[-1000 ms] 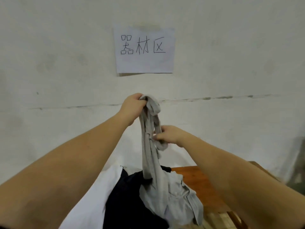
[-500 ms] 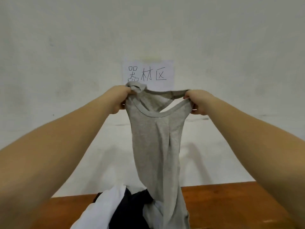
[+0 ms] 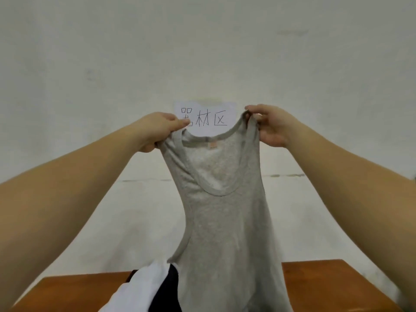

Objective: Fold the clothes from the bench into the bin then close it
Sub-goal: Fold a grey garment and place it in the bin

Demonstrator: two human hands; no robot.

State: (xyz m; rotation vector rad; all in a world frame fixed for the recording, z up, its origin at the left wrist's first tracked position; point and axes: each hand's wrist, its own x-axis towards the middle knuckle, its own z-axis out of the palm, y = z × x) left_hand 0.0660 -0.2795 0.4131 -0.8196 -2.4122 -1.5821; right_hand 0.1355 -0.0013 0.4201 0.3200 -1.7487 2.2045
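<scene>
Hands high, pinching vest straps

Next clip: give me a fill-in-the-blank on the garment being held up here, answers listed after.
1. Each hand, left hand and right hand, pinches one shoulder ____ of the grey sleeveless cotton vest.
2. The vest hangs over a ____ wooden bench.
3. Beside the white garment lies a ____ one.
4. Behind the vest's neckline, a handwritten paper sign is on the ____.

Answers: strap; brown; black; wall
</scene>
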